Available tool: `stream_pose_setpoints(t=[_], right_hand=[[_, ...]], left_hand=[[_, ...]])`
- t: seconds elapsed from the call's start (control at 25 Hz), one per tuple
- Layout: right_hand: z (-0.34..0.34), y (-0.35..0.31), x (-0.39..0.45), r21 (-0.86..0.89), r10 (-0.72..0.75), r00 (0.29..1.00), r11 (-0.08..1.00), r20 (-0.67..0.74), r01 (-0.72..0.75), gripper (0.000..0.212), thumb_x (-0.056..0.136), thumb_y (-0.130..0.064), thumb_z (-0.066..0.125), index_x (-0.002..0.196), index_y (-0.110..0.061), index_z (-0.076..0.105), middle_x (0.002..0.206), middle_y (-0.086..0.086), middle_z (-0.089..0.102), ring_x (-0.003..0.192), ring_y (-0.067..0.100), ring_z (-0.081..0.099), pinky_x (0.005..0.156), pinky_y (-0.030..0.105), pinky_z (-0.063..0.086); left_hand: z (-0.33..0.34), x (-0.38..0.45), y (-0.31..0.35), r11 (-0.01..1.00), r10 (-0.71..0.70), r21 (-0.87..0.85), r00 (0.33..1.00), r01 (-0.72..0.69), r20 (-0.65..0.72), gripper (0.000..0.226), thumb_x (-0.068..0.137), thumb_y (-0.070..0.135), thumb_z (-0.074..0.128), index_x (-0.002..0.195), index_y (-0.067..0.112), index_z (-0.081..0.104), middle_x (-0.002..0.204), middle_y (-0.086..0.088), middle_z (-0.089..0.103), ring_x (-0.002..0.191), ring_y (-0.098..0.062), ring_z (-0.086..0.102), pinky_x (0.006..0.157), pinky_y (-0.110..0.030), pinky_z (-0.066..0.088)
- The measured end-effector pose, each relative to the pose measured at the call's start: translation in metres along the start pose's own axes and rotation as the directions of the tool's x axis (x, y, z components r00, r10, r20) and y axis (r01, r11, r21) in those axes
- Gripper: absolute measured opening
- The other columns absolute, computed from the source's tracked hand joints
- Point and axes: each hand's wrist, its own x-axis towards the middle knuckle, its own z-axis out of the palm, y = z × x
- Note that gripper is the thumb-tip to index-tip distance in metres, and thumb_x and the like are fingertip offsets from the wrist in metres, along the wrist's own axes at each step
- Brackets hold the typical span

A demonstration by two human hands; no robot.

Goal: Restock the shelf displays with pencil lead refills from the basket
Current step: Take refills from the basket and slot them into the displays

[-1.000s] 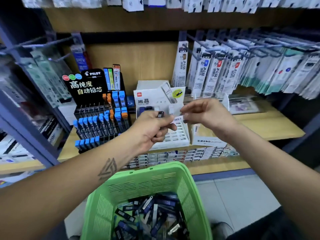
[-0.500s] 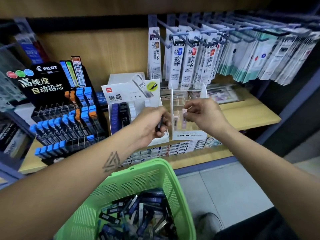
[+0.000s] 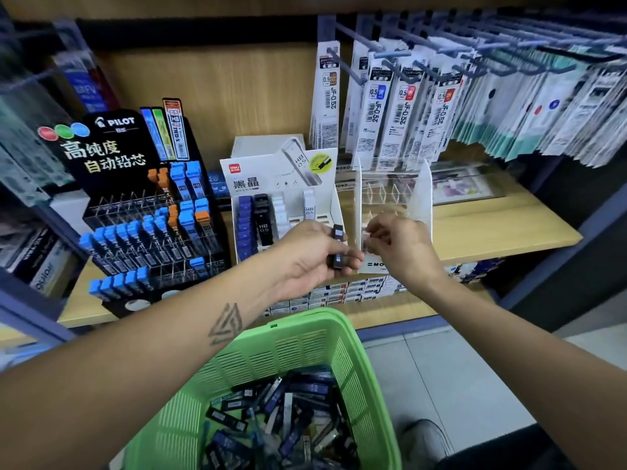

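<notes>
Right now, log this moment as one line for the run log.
left hand grips black lead refill | right hand pinches small refill at clear MONO display | green basket holds many refills

A stationery shop aisle: a wooden shelf [image 3: 492, 232] carries a Pilot lead-refill display [image 3: 142, 205] and a white cardboard display box [image 3: 281, 184], with rows of packaged pen refills [image 3: 407, 110] hanging from pegs above and a green basket [image 3: 305, 337] of stock below.
</notes>
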Motion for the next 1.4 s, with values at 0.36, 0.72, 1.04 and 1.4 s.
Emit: stream_pose_setpoints(t=[0.36,0.72,1.04,1.4], right_hand=[[-0.016,-0.019,0.006,0.411,0.192,0.98,0.891,0.048,-0.195,0.008,0.09,-0.008,0.07,0.095,-0.014,0.072,0.087,0.009,0.075,0.076,0.022,0.071,0.071,0.034,0.057],[-0.033,-0.014,0.0,0.649,0.102,0.963,0.72,0.251,-0.245,0.023,0.079,0.014,0.073,0.093,-0.004,0.073,0.091,0.014,0.075,0.083,0.02,0.071,0.082,0.027,0.058],[-0.045,-0.003,-0.003,0.693,0.071,0.944,0.661,0.322,-0.286,0.032,0.077,0.019,0.07,0.104,0.001,0.071,0.095,0.017,0.075,0.084,0.023,0.071,0.079,0.026,0.058],[-0.041,0.002,0.006,0.536,0.231,0.96,0.797,0.158,-0.28,0.017,0.082,0.012,0.071,0.085,-0.004,0.071,0.077,0.011,0.072,0.068,0.019,0.069,0.066,0.028,0.056]], left_hand=[[0.0,-0.001,-0.009,0.997,0.068,0.038,0.997,-0.069,0.022,0.022,0.089,-0.024,0.048,0.101,-0.01,0.061,0.088,-0.025,0.066,0.078,-0.029,0.07,0.079,-0.034,0.06],[0.007,-0.008,-0.014,0.98,0.146,0.148,0.985,-0.131,-0.096,0.02,0.084,-0.017,0.065,0.097,-0.003,0.06,0.085,-0.025,0.068,0.065,-0.027,0.072,0.064,-0.035,0.063],[0.008,0.0,-0.018,0.986,0.151,0.091,0.981,-0.14,-0.123,0.017,0.089,-0.017,0.058,0.104,-0.012,0.061,0.085,-0.026,0.069,0.065,-0.028,0.072,0.068,-0.03,0.063],[0.015,0.009,-0.027,0.995,0.079,0.074,0.981,-0.067,-0.179,0.025,0.089,-0.016,0.06,0.113,-0.013,0.058,0.103,-0.03,0.068,0.083,-0.034,0.073,0.075,-0.032,0.062]])
